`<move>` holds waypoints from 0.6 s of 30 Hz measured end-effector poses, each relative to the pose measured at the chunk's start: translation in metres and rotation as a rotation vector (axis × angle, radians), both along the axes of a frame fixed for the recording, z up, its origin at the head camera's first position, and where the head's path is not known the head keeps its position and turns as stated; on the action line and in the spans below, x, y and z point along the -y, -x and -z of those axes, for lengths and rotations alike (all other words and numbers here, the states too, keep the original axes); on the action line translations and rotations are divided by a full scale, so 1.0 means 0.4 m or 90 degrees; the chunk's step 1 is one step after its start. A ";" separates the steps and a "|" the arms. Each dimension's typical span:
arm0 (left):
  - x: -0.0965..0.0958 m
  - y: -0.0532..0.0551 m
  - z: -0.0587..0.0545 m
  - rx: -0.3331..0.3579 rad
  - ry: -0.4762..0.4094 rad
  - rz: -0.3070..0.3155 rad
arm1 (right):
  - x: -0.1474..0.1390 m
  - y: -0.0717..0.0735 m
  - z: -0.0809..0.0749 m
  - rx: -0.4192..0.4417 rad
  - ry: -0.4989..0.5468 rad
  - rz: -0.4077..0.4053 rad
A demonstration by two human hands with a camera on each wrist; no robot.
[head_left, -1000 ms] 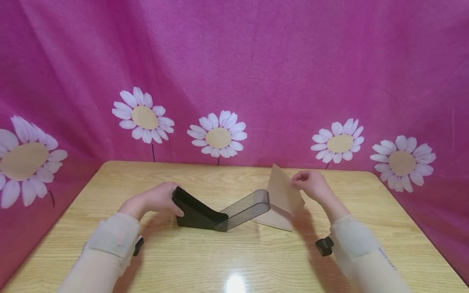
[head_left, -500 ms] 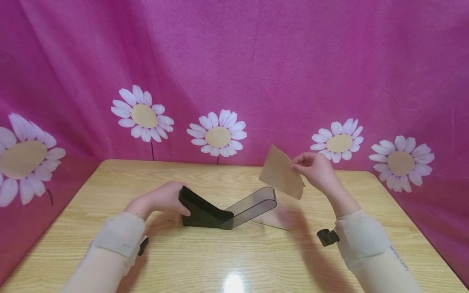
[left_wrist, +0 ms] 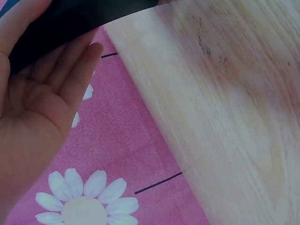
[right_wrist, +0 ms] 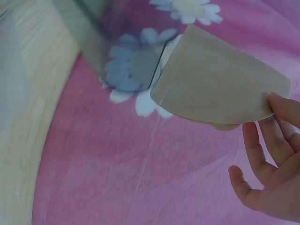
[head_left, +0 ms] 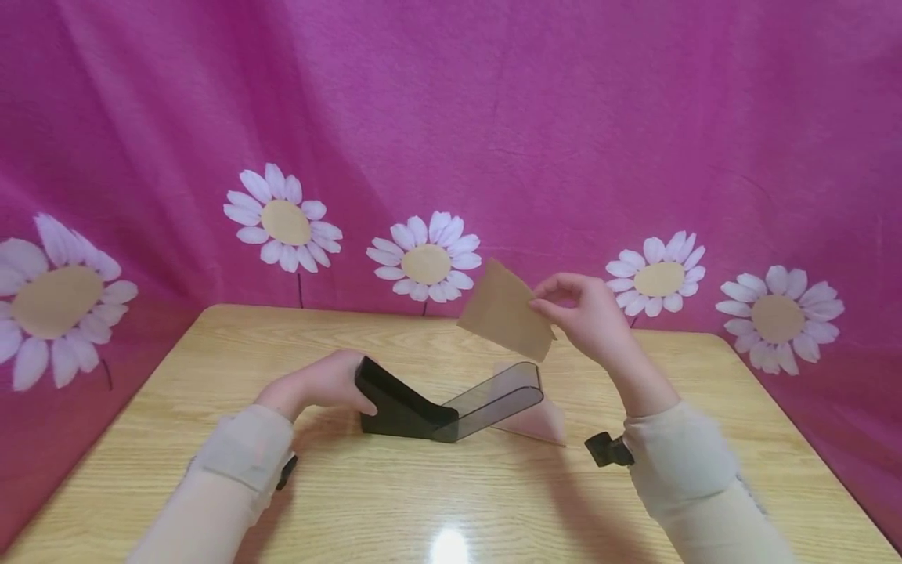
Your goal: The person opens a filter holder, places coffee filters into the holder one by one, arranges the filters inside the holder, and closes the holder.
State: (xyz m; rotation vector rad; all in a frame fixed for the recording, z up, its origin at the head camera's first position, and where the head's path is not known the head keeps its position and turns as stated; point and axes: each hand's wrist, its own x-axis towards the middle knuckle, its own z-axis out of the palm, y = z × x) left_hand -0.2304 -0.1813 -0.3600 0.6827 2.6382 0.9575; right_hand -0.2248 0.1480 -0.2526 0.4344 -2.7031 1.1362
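Note:
My right hand (head_left: 588, 317) pinches a brown paper coffee filter (head_left: 509, 312) by its edge and holds it in the air above the table. In the right wrist view the coffee filter (right_wrist: 220, 77) shows a crimped seam, with thumb and fingers at its wide end. My left hand (head_left: 320, 384) grips the back end of a black filter holder (head_left: 398, 411), thumb on the near side. The holder's clear smoky lid (head_left: 496, 399) is swung out to the right, below the filter. Only the dark side of the holder (left_wrist: 84, 18) shows in the left wrist view.
A pale flat piece (head_left: 539, 423) lies on the wooden table (head_left: 395, 501), partly behind the clear lid. A magenta cloth (head_left: 550, 141) with printed daisies hangs along the table's back and sides.
My right hand has raised the coffee filter off the pale piece and carried it left, over the lid. My left hand and the holder have shifted slightly right in the view.

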 end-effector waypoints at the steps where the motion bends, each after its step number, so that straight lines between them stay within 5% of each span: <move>1: 0.000 0.000 0.000 -0.002 0.003 -0.003 | 0.009 0.000 -0.001 -0.001 -0.002 -0.001; 18: -0.001 0.000 0.006 0.007 -0.005 -0.017 | 0.128 0.002 0.026 -0.026 0.003 -0.082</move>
